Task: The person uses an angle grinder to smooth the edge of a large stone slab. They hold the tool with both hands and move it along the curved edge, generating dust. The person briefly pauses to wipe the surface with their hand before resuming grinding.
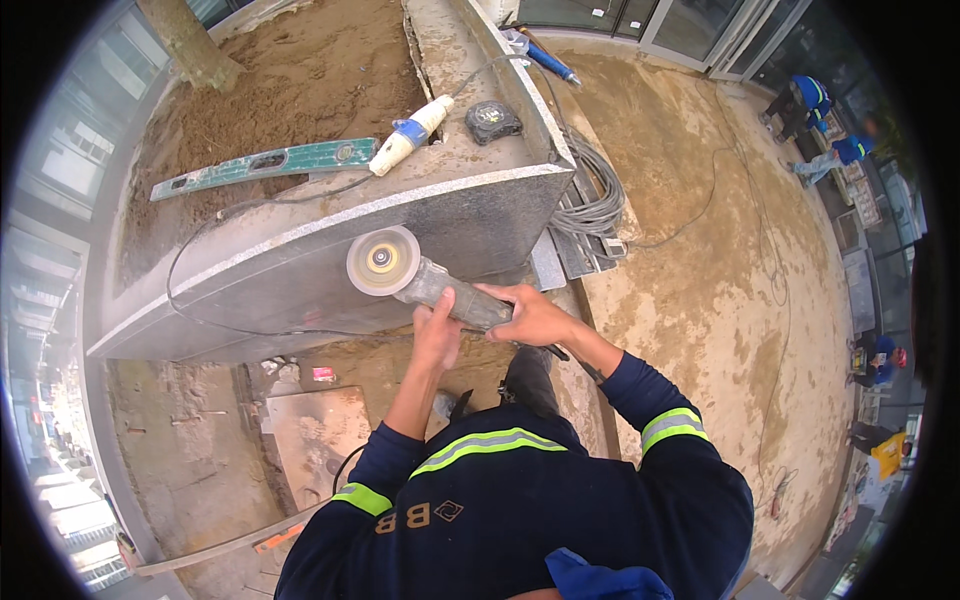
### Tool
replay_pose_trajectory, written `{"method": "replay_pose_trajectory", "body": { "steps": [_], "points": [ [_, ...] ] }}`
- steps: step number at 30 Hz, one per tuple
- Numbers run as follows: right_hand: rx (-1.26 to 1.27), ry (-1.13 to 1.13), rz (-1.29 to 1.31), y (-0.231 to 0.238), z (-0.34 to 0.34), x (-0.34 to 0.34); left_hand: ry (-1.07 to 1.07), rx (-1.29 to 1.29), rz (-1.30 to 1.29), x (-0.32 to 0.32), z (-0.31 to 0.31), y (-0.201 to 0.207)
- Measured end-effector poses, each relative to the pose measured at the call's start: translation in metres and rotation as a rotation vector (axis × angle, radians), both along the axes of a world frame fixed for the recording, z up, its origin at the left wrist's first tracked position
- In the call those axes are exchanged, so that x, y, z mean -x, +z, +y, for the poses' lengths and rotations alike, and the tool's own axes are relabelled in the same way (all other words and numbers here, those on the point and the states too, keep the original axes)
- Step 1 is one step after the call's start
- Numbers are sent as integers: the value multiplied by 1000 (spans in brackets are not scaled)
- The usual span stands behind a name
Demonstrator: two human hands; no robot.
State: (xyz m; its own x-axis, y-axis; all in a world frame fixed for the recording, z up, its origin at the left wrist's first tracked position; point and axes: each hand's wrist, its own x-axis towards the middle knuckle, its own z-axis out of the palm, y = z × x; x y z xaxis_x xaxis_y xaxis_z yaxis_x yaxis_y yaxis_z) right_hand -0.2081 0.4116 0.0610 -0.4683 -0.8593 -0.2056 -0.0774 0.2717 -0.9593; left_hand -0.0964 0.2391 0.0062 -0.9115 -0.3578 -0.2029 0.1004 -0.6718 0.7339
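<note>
- Left hand (436, 338) is partly curled, with its thumb against the near side of the grinder (430, 283); how far its other fingers close round the tool, I cannot tell.
- Right hand (537, 316), at between three and four o'clock from the middle of the grinder, is closed round the tool's rear end.
- The grinder lies aslant in front of the person's chest, its round disc (405, 272) pointing to ten o'clock.
- Behind the disc stands a dark grey stone slab (300, 275) with a pale top edge; whether the two touch, I cannot tell.
- Measured from the grinder, a green level (225, 173) lies at ten o'clock, beyond the slab, its right end just beside a white and blue cable connector (422, 124) at between eleven and twelve.
- A dark tape measure (493, 122) rests at between twelve and one, to the right of the connector.
- A coil of grey cable (603, 190) sits at two o'clock, near the slab's right end.
- Brown soil (310, 60) spreads from ten to twelve o'clock, with a tree trunk (185, 45) rising from it.
- A flat board (320, 435) lies on the ground at between seven and eight o'clock.
- A co-worker (800, 105) bends well apart, at two o'clock.
</note>
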Motion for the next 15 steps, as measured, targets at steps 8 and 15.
{"method": "replay_pose_trajectory", "body": {
  "steps": [8, 15],
  "points": [
    [24, 49, -15, -14, -25, 6, 26, -25, -6, -3, -22, 4],
    [86, 41, -78, -18, -36, 8, 43, 16, 9, 1, -29, 1]
  ]
}}
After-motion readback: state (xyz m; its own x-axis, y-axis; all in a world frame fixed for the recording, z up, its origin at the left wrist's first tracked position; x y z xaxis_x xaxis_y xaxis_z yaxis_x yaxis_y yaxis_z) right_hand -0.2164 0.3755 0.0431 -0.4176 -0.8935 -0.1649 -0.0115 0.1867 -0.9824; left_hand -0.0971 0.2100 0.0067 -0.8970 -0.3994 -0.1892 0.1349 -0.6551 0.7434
